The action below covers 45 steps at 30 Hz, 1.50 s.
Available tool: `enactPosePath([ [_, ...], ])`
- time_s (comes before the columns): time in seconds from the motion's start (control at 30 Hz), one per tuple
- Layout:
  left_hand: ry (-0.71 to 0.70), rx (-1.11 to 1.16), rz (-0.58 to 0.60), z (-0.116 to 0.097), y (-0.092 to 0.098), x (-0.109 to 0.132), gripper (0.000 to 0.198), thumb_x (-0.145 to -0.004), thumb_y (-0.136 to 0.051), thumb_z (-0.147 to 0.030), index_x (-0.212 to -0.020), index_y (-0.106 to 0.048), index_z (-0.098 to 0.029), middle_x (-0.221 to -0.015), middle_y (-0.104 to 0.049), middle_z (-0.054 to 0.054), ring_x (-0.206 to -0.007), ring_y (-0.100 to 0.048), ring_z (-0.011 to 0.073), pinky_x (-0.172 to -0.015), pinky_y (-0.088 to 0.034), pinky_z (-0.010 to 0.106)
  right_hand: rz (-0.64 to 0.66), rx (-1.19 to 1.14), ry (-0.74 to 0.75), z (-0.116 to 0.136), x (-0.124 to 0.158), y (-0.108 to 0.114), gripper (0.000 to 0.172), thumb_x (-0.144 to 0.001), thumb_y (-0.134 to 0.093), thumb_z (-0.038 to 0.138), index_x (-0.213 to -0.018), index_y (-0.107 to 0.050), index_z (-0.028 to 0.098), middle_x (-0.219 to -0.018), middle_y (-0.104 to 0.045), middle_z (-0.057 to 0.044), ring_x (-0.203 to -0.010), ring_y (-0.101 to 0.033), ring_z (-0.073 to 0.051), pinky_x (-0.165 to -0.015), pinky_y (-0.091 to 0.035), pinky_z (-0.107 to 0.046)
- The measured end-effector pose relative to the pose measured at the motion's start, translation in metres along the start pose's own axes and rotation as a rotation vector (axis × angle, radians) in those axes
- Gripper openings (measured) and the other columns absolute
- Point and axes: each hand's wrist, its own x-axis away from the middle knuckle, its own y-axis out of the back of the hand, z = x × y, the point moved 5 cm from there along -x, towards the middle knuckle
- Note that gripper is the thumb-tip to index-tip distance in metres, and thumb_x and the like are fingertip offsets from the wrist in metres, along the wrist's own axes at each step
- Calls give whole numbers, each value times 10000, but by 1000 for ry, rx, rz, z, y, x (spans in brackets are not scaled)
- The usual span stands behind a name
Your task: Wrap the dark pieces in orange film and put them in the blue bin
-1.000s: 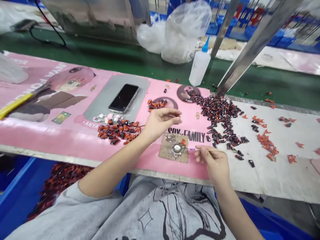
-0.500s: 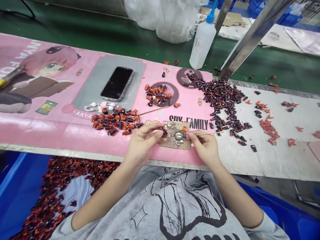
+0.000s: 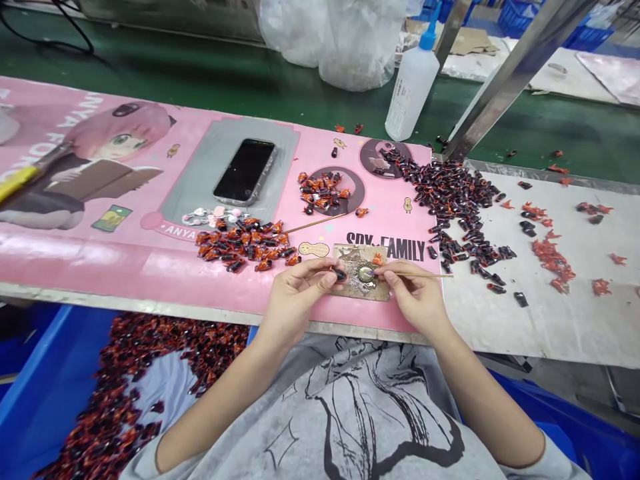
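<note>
My left hand [image 3: 295, 293] pinches a small dark bead-like piece [image 3: 340, 273] at the left edge of a brown cardboard square [image 3: 361, 285]. My right hand [image 3: 415, 293] is closed on a thin wooden stick [image 3: 425, 274], its tip over a shiny glue blob [image 3: 365, 273] in the middle of the cardboard. Both hands hover at the front edge of the pink printed mat [image 3: 150, 267]. A heap of orange-and-black pieces [image 3: 240, 245] lies left of the hands, and a spread of dark pieces [image 3: 455, 207] lies to the right.
A black phone [image 3: 245, 170] lies on the mat. A white squeeze bottle with a blue tip [image 3: 413, 83] and clear plastic bags [image 3: 345, 40] stand behind. A slanted metal post [image 3: 500, 80] rises at right. A blue bin [image 3: 55, 393] below holds several orange-black pieces. Loose orange bits [image 3: 553, 263] dot the white sheet.
My left hand came down from the small pile at the mat's circle to the cardboard with a dark piece. My right hand moved the stick tip onto the glue blob.
</note>
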Motion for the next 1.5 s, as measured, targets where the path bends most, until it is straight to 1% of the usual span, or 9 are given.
enactPosePath([
  [0.13,-11,-5,-8,0,-2,2,351,-479,-989,-326,-743,-800,-193,-733,-786,28,-636,-728,149,-613,-628,245,-5,9,41,11,-1,5,231,-940,-604,344,-854,-778,219,-886,-783,-71,-834,-724,-202,-770,-594,-348],
  [0.33,-44,-56,22,4,-7,3,306,-573,-950,-341,-776,-786,-181,-808,-793,49,-701,-730,165,-697,-643,301,-28,43,172,35,0,11,198,-948,-588,243,-870,-769,233,-851,-757,-55,-820,-694,-201,-720,-569,-344],
  [0.5,2,-69,48,9,-10,3,311,-582,-942,-354,-783,-782,-179,-835,-797,55,-695,-729,167,-721,-646,322,-17,-3,248,49,4,11,227,-948,-583,148,-914,-777,261,-883,-754,-33,-866,-688,-183,-792,-569,-340],
  [0.63,17,-63,60,9,-13,3,299,-593,-938,-346,-787,-785,-177,-835,-798,55,-686,-726,161,-720,-649,318,22,-12,269,59,7,8,247,-955,-578,137,-965,-782,275,-900,-752,-26,-887,-686,-182,-829,-574,-350],
  [0.9,41,-23,38,9,-14,3,305,-552,-960,-322,-754,-788,-171,-797,-797,41,-641,-724,143,-680,-644,270,57,25,300,60,7,-1,224,-973,-559,180,-959,-772,250,-895,-746,-49,-844,-688,-187,-797,-587,-371],
  [1.17,46,-34,57,8,-15,5,277,-574,-952,-306,-771,-799,-185,-812,-802,39,-672,-737,154,-707,-646,279,78,80,358,65,10,0,248,-965,-539,153,-973,-768,247,-886,-740,-61,-848,-694,-194,-781,-583,-359],
  [1.27,49,-32,68,7,-17,6,274,-576,-955,-309,-777,-807,-195,-822,-806,34,-673,-742,152,-707,-650,274,68,80,330,66,10,4,226,-964,-556,172,-969,-769,246,-891,-751,-58,-845,-698,-196,-789,-591,-365],
  [1.37,47,-32,95,6,-19,7,263,-583,-955,-314,-779,-814,-212,-830,-809,27,-663,-741,138,-696,-651,254,9,-3,229,62,9,11,206,-973,-578,203,-941,-776,251,-885,-761,-50,-853,-699,-187,-802,-596,-351],
  [1.5,31,-48,132,6,-23,9,226,-624,-939,-323,-796,-822,-236,-835,-811,19,-681,-750,131,-697,-649,230,-10,-151,92,55,5,15,226,-979,-617,366,-886,-787,248,-853,-755,-57,-832,-702,-183,-719,-603,-308],
])
